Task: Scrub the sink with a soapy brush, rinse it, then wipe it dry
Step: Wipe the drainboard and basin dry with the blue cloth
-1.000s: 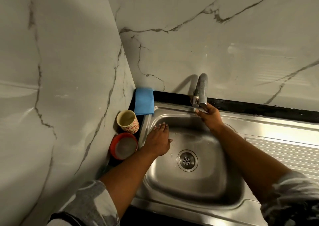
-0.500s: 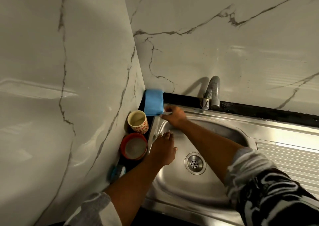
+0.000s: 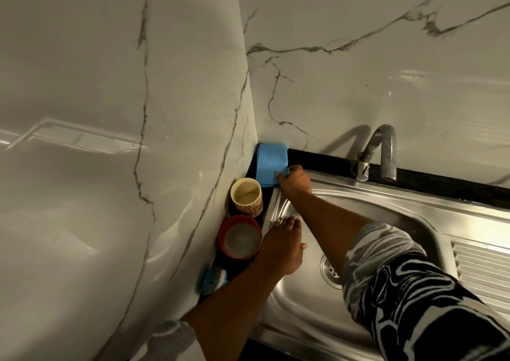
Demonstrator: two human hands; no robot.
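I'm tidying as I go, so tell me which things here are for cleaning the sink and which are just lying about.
For the job: sink, tap, blue cloth in the right hand, blue-and-white scrubber.
Lying about, apparently: patterned cup, red tub, both untouched.

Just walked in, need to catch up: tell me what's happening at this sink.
A person seems about to wipe the sink dry. Their right hand pinches the near edge of the blue cloth in the wall corner; the left hand rests flat on the basin's left side. The tap shows no running water.
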